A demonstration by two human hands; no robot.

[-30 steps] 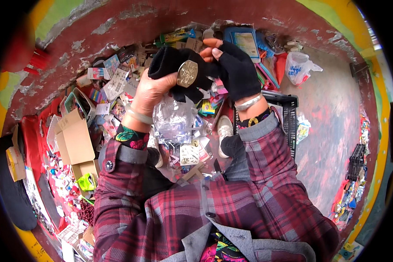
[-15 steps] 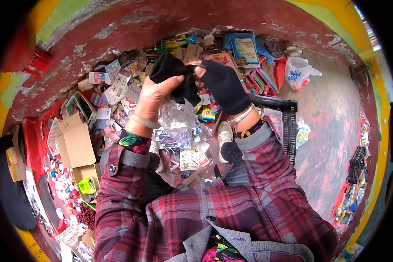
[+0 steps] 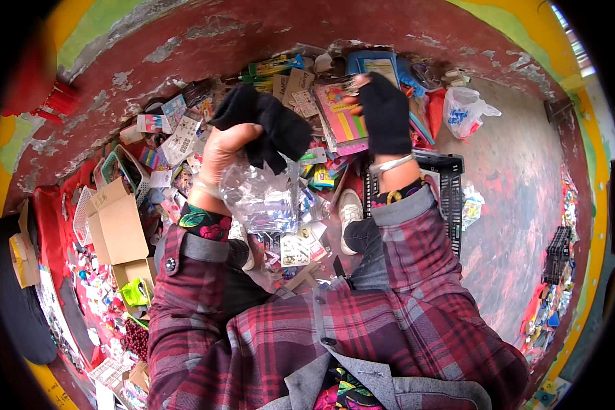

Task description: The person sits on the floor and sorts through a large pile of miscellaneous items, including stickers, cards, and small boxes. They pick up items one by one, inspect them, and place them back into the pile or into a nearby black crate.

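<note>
My left hand [image 3: 227, 145] is bare and closed round a bunched black knitted cloth [image 3: 270, 126], which looks like a glove or several pieces together. A black fingerless glove [image 3: 388, 119] covers my right hand [image 3: 383, 109], its bare fingertips slightly blurred. Those fingers are apart, with nothing seen between them, above a pink booklet [image 3: 340, 113]. A clear plastic bag [image 3: 260, 198] hangs or lies just below my left hand; whether that hand also holds it, I cannot tell.
Packaged stationery and cards cover the floor along the peeling red wall [image 3: 253, 31]. An open cardboard box [image 3: 119, 229] and plastic baskets [image 3: 126, 167] stand at the left. A black crate [image 3: 451, 198] sits right of my feet, near a white plastic bag [image 3: 466, 113].
My right hand has let go of the black cloth and moved right, away from it. The cloth stays in my left hand, which has shifted slightly left. The clear bag below shows more spread out.
</note>
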